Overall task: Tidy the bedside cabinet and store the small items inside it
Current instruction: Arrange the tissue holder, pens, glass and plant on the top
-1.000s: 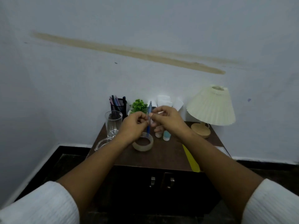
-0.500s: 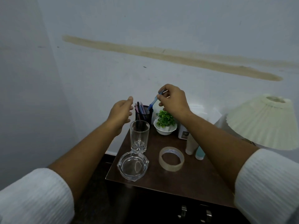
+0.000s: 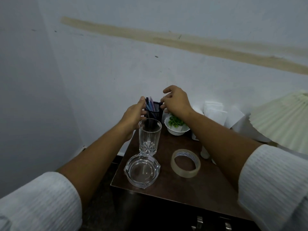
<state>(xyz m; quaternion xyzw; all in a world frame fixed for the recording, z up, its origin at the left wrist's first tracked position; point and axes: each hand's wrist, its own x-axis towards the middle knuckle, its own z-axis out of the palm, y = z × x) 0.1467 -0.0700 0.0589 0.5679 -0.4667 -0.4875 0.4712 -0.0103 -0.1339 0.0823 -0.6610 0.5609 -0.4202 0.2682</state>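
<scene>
Cabinet (image 3: 191,185): one. On it: one glass (image 3: 150,137), one ashtray (image 3: 142,170), one tape roll (image 3: 185,163), one pen cup (image 3: 155,112), one plant (image 3: 176,125), one lamp (image 3: 281,120). Pens (image 3: 150,104) — apparently four; they overlap, so the count is uncertain. Handles (image 3: 199,221) — two. Bottle (image 3: 204,154): one, partly hidden.

Right edge cuts off the lamp shade (image 3: 281,120). My right forearm (image 3: 221,135) hides most of a white tube (image 3: 204,153). The glass (image 3: 150,137) hides the pen holder (image 3: 157,108) base. Bottom edge clips the cabinet handles (image 3: 199,221). Print on tape roll (image 3: 185,163) unreadable.
</scene>
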